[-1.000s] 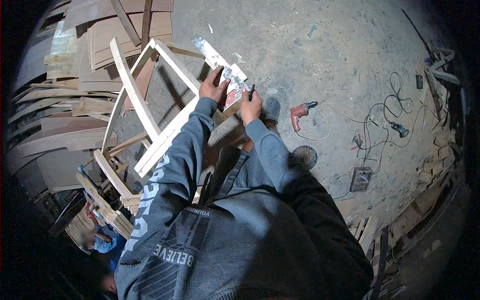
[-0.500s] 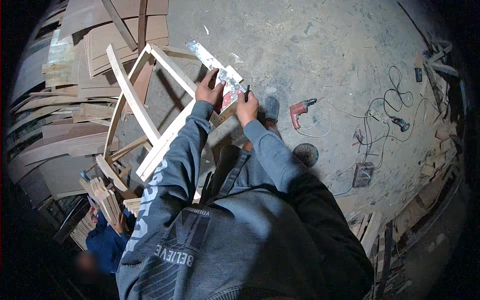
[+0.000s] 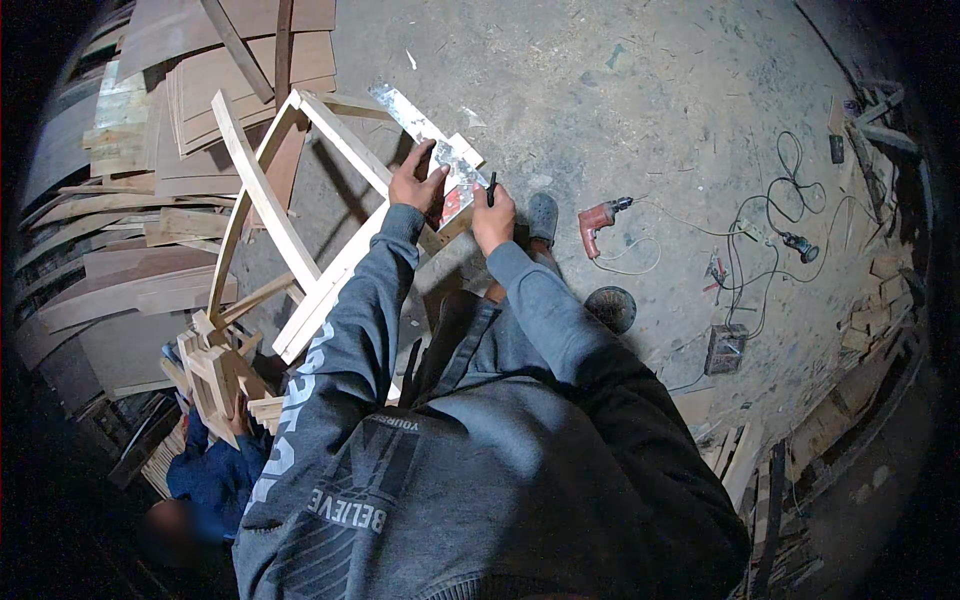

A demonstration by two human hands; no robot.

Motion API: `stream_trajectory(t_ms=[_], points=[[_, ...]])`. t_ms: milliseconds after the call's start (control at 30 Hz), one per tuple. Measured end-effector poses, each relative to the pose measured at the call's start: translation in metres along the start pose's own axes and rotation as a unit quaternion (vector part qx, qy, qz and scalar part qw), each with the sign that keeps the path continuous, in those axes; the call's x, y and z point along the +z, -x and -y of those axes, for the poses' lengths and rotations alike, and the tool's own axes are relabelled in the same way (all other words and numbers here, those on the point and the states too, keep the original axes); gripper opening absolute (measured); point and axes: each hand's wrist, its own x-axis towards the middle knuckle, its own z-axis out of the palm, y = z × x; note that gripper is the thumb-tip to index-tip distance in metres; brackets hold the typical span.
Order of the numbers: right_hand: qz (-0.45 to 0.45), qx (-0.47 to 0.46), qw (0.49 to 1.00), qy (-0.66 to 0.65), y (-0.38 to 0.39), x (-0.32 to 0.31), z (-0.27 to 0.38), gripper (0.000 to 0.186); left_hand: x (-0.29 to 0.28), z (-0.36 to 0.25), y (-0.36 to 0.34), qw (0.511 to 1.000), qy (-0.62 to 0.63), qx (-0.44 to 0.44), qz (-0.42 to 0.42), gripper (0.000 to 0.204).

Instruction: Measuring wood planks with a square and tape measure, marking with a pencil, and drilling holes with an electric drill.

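Observation:
In front of me a pale wooden frame (image 3: pixel 343 140) of straight and curved bars stands on the floor. At its right end lies a flat, patchy white-grey strip (image 3: pixel 415 118) with a red part near my hands. My left hand (image 3: pixel 410 183) grips the strip's near left side, with thumb and fingers closed over its edge. My right hand (image 3: pixel 494 222) is closed round a dark marker (image 3: pixel 492 187), held upright against the strip's right edge. The marker's tip is hidden.
A red drill (image 3: pixel 597 222) with its cord lies right of my foot. Farther right are tangled cables and a socket box (image 3: pixel 725 349). Plywood sheets (image 3: pixel 255 80) are stacked at left. At lower left a co-worker (image 3: pixel 215 470) in blue holds wooden pieces (image 3: pixel 215 385).
The co-worker's wooden pieces have moved up and right, against the end of the frame. My hands, the strip and the marker stay almost where they were.

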Motion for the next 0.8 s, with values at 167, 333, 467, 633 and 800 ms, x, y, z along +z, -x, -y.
stream_trajectory(t_ms=[167, 333, 467, 633, 800], points=[[-0.002, 0.002, 1.000, 0.002, 0.002, -0.003, 0.004, 0.032, 0.000, -0.016, 0.007, 1.000, -0.011, -0.009, -0.003, 0.066], [0.049, 0.019, 0.998, 0.033, -0.003, -0.013, 0.009, 0.034, 0.008, -0.015, 0.006, 0.996, -0.069, 0.019, -0.062, 0.069], [0.048, -0.062, 0.990, 0.118, -0.017, -0.049, 0.024, 0.033, 0.009, -0.011, 0.005, 0.996, -0.064, 0.000, -0.059, 0.074], [0.024, -0.275, 0.955, 0.105, -0.041, -0.090, 0.073, 0.020, 0.004, -0.020, 0.009, 0.995, -0.073, 0.010, -0.063, 0.071], [0.112, -0.242, 0.961, 0.075, -0.049, -0.073, 0.107, 0.014, 0.002, -0.030, 0.011, 0.994, -0.085, 0.011, -0.069, 0.071]])
